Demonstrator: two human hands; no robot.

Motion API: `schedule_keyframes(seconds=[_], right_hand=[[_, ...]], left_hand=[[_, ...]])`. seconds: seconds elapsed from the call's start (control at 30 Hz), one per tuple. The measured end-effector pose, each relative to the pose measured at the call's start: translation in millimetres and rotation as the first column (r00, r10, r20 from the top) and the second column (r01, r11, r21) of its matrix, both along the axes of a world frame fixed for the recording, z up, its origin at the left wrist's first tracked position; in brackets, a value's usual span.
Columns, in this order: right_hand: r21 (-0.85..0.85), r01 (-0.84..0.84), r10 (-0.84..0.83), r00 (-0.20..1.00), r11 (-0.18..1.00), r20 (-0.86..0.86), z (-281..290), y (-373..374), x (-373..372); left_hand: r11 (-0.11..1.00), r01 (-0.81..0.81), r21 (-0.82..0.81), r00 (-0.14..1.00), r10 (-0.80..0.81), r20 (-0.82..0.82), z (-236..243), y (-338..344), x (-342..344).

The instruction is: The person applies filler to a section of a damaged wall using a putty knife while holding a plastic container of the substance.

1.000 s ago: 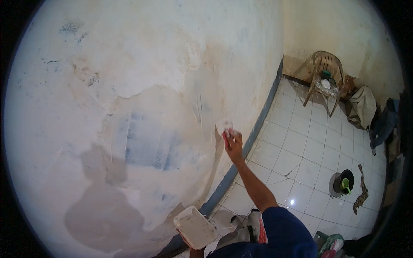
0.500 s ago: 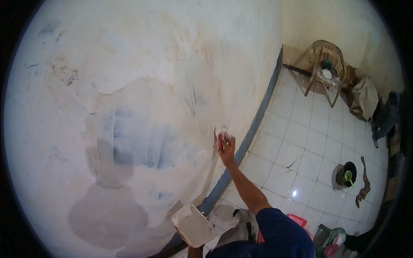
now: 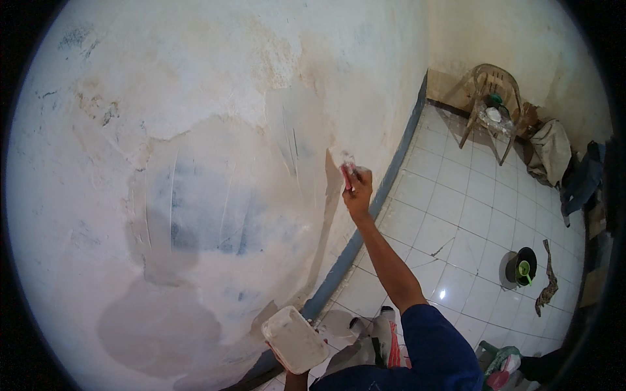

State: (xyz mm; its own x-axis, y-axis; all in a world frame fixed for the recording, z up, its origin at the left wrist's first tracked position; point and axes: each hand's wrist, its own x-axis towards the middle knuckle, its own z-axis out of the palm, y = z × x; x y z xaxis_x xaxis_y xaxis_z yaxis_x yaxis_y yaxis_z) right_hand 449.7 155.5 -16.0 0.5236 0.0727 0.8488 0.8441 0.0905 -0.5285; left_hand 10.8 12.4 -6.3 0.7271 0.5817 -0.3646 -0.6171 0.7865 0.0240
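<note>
My right hand [image 3: 358,194] is closed around a red-handled putty knife [image 3: 347,177]. Whitish paste coats the tool's head, which is at the wall [image 3: 215,85], close to its lower far end. Below the knife a narrow darker strip runs down the wall, though I cannot tell whether it is shadow or wet paste. At the bottom, my left hand [image 3: 295,379] grips a shallow white rectangular plastic tub [image 3: 297,340] by its underside and edge. Pale paste smears the tub's inside. Broad grey-white filler patches and bluish areas mark the wall.
A blue-grey skirting strip [image 3: 381,212] separates the wall from the white tiled floor [image 3: 450,215]. A dark bucket [image 3: 524,257] holding a green dipper stands on the right. Farther off is a plastic chair [image 3: 495,88] with items on it. A sack [image 3: 550,153] lies beside it.
My right hand and the putty knife have moved up the wall and slightly right, with the arm stretched farther. The tub in my left hand has stayed nearly still.
</note>
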Motion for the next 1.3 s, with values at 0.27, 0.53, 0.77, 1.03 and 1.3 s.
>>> schedule_keyframes(seconds=[0.27, 0.53, 0.77, 1.03, 1.3], right_hand=[[-0.186, -0.169, 0.173, 0.985, 0.968, 0.002, -126.1, -55.8, -106.0], [0.137, 0.025, 0.023, 0.943, 0.990, -0.333, 5.1, 12.3, -36.5], [-0.199, -0.017, -0.012, 0.990, 0.980, -0.141, -69.2, -20.7, -92.4], [0.025, 0.024, -0.020, 0.987, 0.999, -0.160, 45.5, -2.3, 20.6], [-0.130, -0.126, 0.113, 0.988, 0.983, -0.104, -67.4, -34.5, -93.9]], left_hand=[[0.976, 0.066, 0.206, 0.991, -0.039, -0.129, 3.1, 2.6, -0.8], [1.000, 0.003, 0.024, 1.000, -0.004, 0.030, -24.6, 7.2, -13.8], [0.997, -0.070, 0.014, 0.996, 0.069, 0.064, 20.2, -3.9, 3.0], [0.986, 0.043, 0.163, 0.996, -0.054, 0.066, -7.5, 7.5, -1.0], [0.766, 0.009, 0.642, 0.633, -0.502, 0.589, -100.3, 73.2, 22.7]])
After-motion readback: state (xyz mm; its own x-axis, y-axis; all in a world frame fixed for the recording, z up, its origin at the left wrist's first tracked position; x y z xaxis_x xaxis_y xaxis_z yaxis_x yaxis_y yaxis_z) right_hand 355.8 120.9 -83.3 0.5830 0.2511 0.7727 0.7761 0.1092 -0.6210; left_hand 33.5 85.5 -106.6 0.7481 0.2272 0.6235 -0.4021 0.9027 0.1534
